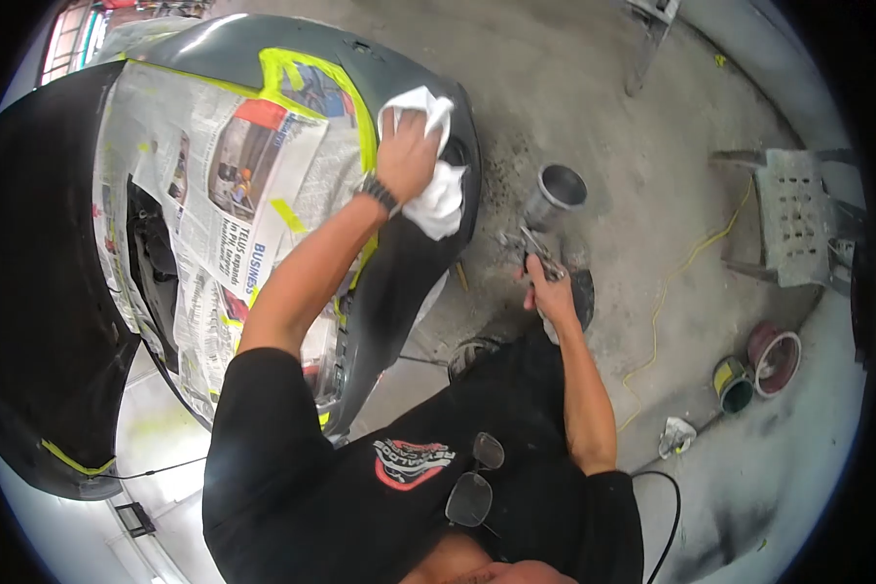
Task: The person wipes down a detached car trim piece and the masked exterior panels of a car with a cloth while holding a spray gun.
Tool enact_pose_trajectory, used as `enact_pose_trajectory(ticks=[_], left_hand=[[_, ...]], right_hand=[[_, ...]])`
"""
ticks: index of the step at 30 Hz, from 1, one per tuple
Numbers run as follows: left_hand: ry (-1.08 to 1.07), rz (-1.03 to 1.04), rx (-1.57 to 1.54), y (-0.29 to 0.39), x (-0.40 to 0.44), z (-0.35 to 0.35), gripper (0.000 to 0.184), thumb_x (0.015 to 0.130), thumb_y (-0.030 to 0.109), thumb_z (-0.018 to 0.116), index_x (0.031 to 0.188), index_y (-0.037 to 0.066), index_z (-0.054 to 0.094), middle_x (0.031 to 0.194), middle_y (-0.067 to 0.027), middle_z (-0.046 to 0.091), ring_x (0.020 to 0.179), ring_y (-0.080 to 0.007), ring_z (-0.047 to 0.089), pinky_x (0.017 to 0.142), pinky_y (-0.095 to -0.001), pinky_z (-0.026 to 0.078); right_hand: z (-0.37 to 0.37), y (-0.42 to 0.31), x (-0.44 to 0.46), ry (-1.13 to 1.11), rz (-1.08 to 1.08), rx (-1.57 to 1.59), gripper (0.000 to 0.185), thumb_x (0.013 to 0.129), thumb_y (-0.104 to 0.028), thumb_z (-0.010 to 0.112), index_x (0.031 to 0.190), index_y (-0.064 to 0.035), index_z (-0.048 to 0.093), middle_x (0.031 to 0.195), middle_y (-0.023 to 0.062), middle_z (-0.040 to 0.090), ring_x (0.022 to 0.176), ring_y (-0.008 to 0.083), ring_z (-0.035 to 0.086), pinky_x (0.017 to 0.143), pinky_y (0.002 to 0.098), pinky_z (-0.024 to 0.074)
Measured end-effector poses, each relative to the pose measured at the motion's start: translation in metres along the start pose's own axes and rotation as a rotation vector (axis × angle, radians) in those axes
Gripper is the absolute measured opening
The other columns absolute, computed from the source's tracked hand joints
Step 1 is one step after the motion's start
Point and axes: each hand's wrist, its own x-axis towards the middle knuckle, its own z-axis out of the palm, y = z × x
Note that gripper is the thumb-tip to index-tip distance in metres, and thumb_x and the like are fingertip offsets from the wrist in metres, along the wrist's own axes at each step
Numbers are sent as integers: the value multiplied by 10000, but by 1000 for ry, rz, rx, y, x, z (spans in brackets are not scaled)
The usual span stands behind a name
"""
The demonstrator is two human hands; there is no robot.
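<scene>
My left hand, with a dark watch at the wrist, presses a crumpled white cloth against the grey car bumper. Its fingers are partly covered by the cloth's folds. My right hand is closed around the handle of a spray gun, held out over the floor away from the car. A metal cup sits at the gun's far end. Beside my left hand, newspaper masking edged with yellow-green tape covers the car's front.
A black panel stands at the left. On the right are a worn plastic chair, a yellow cord on the concrete floor, a reddish round container, a green can and a crumpled wrapper. A metal stand leg is at the top.
</scene>
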Motion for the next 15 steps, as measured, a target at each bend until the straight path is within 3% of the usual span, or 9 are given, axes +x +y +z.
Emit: enact_pose_trajectory(ticks=[3, 6, 9, 11, 13, 15], left_hand=[[-259, -265, 164, -59, 76, 6, 390, 942, 250, 505, 1244, 109, 706, 1336, -209, 614, 1345, -393, 496, 1106, -679, 286], [-88, -481, 267, -109, 108, 61, 436, 978, 287, 466, 1314, 102, 674, 1381, -238, 593, 1372, -423, 472, 1133, -680, 257], [-313, -349, 153, -74, 108, 92, 494, 999, 320, 432, 1382, 72, 619, 1418, -286, 559, 1406, -487, 423, 1180, -689, 190], [-362, -240, 47, -23, 84, 88, 500, 982, 302, 452, 1344, 7, 629, 1370, -330, 569, 1402, -501, 419, 1196, -677, 179], [-168, -200, -86, 23, 44, 104, 483, 934, 258, 511, 1293, -29, 657, 1396, -333, 553, 1415, -490, 412, 1238, -599, 180], [-309, 21, 98, 58, -9, 73, 548, 907, 241, 528, 1361, -57, 601, 1426, -297, 546, 1430, -444, 409, 1247, -571, 190]], right_hand=[[-16, 7, -11, 52, 4, 4, 418, 1003, -436, 631, 946, -24, 663, 747, 30, 645, 437, 113, 532, 440, 287, 414], [-32, 20, -17, 89, -1, 26, 417, 1022, -428, 618, 975, -16, 665, 788, 64, 683, 425, 128, 547, 408, 286, 420], [-45, 46, -12, 114, -23, 76, 415, 1027, -411, 621, 1001, 1, 663, 809, 87, 694, 411, 139, 549, 379, 287, 410], [-52, 42, -13, 133, -33, 43, 419, 1022, -405, 630, 993, 11, 669, 820, 86, 698, 407, 141, 546, 372, 289, 409], [-53, 29, -29, 192, -45, 13, 424, 1018, -402, 640, 976, 18, 677, 824, 80, 699, 404, 142, 544, 368, 290, 408], [-62, 29, -43, 204, -43, -65, 417, 1015, -400, 644, 978, 14, 681, 823, 78, 699, 407, 143, 548, 366, 291, 409]])
